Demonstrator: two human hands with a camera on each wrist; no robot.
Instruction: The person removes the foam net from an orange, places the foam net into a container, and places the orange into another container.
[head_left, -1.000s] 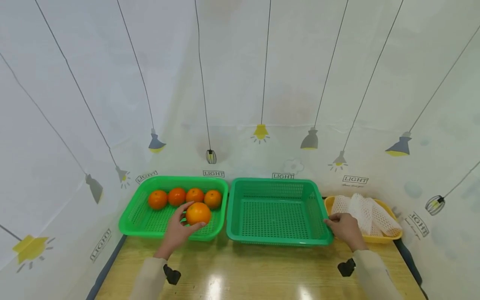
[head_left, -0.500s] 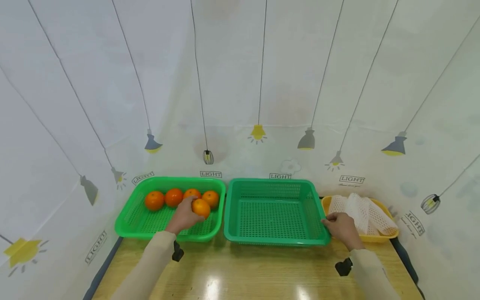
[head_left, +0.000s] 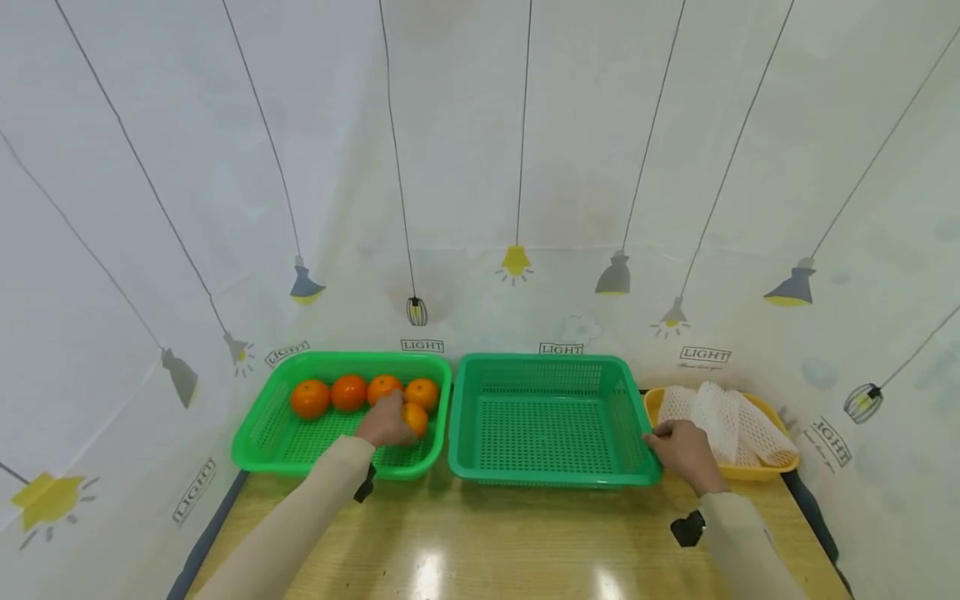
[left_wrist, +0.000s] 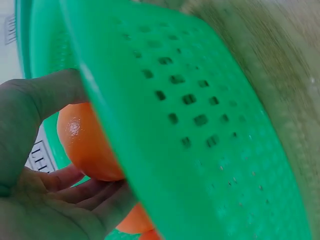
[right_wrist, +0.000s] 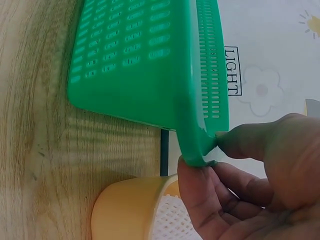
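My left hand (head_left: 386, 421) reaches into the bright green basket (head_left: 315, 443) and holds an orange (left_wrist: 89, 142), thumb on one side and fingers curled under the other in the left wrist view. In the head view this orange sits low at the basket's right end, partly covered by the hand. Several other oranges (head_left: 348, 392) lie in a row along the back of that basket. At the darker green basket (head_left: 543, 433), my right hand (head_left: 684, 454) pinches the rim at the right side between thumb and fingers.
A yellow basket (head_left: 757, 473) with white foam net sleeves (head_left: 712, 421) stands at the right, beside my right hand. All the baskets are on a wooden table (head_left: 480, 542), against a wall covering (head_left: 465, 167) printed with lamps.
My left hand has lowered the orange into the bright green basket and turned over it, moving slightly right. The right hand has stayed on the darker basket's rim.
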